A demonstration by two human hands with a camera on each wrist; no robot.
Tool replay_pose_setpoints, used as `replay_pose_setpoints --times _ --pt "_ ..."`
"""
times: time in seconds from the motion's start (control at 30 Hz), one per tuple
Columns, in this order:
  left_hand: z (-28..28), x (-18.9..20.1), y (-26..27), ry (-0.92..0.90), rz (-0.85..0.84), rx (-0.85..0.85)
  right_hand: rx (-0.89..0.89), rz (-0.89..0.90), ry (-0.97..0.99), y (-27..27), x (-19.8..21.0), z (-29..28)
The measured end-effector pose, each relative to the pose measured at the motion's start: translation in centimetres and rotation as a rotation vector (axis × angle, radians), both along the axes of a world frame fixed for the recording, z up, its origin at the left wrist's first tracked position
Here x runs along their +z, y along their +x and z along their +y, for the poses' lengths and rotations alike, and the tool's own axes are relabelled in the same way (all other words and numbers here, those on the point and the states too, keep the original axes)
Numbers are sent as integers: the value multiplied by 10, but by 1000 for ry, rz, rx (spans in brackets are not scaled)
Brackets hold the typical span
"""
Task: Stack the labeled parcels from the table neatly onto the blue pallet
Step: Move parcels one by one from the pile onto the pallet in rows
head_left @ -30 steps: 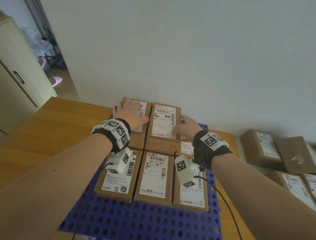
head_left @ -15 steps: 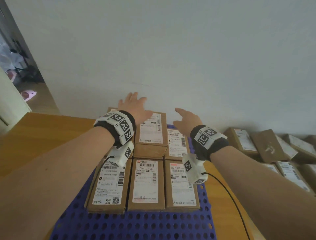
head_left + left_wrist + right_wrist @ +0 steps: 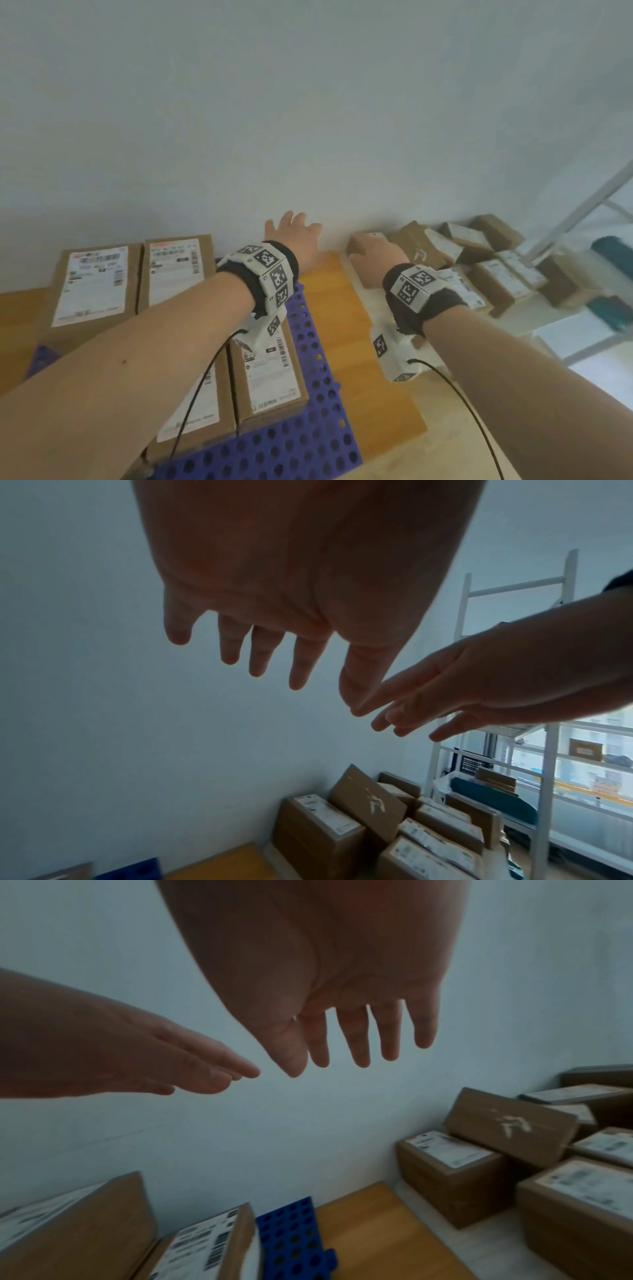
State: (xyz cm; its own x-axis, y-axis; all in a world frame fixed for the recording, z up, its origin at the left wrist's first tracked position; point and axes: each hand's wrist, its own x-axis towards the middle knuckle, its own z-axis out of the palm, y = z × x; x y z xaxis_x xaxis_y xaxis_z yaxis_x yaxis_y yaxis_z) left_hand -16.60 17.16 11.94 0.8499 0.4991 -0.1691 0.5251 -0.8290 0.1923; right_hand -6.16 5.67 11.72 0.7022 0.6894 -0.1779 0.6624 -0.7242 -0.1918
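Observation:
Several brown labeled parcels (image 3: 173, 270) lie stacked on the blue perforated pallet (image 3: 308, 442) at the lower left. More parcels (image 3: 493, 274) sit heaped on the white table at the right, the nearest one (image 3: 448, 1167) by the wall. My left hand (image 3: 294, 236) hangs in the air past the pallet's right edge, fingers spread and empty. My right hand (image 3: 371, 251) reaches over the nearest table parcel, fingers straight, holding nothing. Both wrist views show empty palms (image 3: 274, 647) (image 3: 359, 1042) above the boxes.
A white wall (image 3: 308, 120) stands close behind everything. The wooden floor strip (image 3: 342, 325) separates the pallet from the table. A white metal shelf frame (image 3: 548, 723) and a window stand to the right of the parcel heap.
Both hands have left the stacked parcels and swung right toward the table heap. The view has turned right with them, so the pallet now sits at the left.

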Motion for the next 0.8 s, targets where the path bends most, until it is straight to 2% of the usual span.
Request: replay_pose_setpoints --times 0.2,0.57,0.8 --pt "-83 2 74 4 -8 -64 -59 0 31 65 1 -88" --pt "-271 -1 246 69 1 -214 -183 27 80 210 5 -280" --pt "-349 -3 340 75 28 -301 -293 76 92 297 -8 -357"
